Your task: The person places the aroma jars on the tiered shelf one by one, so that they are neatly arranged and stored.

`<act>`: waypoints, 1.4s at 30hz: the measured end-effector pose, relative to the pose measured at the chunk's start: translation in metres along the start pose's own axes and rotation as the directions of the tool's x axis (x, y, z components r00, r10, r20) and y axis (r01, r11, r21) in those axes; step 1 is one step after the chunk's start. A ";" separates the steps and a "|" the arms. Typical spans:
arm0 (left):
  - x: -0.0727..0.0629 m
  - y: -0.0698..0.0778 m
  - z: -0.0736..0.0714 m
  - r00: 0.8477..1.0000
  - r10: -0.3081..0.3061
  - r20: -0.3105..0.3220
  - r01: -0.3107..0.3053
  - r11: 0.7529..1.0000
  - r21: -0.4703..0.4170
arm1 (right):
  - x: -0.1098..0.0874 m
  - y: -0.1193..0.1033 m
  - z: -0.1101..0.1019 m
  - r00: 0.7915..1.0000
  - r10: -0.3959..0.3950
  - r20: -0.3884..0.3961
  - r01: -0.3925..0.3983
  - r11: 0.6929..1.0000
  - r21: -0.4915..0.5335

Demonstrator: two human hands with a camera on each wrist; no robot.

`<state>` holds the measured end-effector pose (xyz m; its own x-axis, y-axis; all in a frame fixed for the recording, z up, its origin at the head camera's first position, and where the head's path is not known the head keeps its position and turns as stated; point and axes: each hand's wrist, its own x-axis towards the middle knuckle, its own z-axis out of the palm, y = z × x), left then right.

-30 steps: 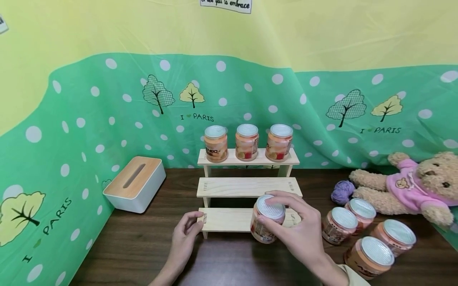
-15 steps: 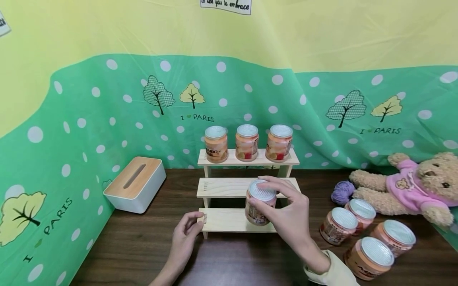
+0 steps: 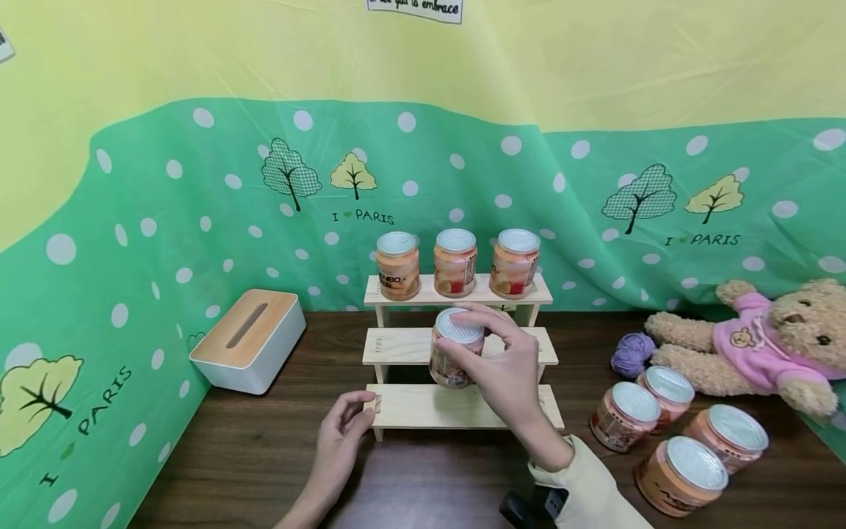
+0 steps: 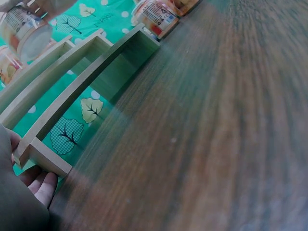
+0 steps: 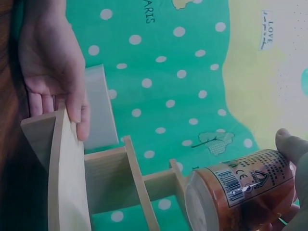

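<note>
My right hand (image 3: 504, 367) grips a peach-coloured jar (image 3: 449, 365) with a clear ridged lid, thumb and fingers around its top. In the head view the jar overlaps the middle step, left of its centre. The right wrist view shows the jar's (image 5: 240, 192) barcode side and pale base. My left hand (image 3: 339, 441) holds the left end of the three-step wooden stand (image 3: 410, 408) at its lowest step. In the right wrist view the left thumb lies on top of that step and the fingers are at its leg. Three similar jars (image 3: 455, 264) stand in a row on the top step.
Several more lidded jars (image 3: 682, 474) stand on the dark wooden table (image 3: 423, 485) to the right. Behind them lie a teddy bear (image 3: 753, 342) in a pink top and a purple yarn ball (image 3: 632, 355). A white tissue box (image 3: 251, 342) with a wooden lid is at the left.
My right hand has carried the jar up and leftward, from in front of the lowest step to the middle step. The left hand stays at the stand's end.
</note>
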<state>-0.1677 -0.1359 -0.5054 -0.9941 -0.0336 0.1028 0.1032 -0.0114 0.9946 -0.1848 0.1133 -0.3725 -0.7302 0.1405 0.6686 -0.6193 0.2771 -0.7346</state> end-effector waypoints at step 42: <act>-0.003 -0.001 0.002 1.000 0.000 0.009 0.000 1.000 0.009 | 0.014 0.029 0.064 0.997 -0.024 0.073 0.030 0.996 -0.078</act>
<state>-0.1648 -0.1342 -0.5066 -0.9944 -0.0247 0.1031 0.1031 -0.0022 0.9947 -0.2316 0.0625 -0.3917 -0.7342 0.0640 0.6760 -0.6164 0.3546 -0.7031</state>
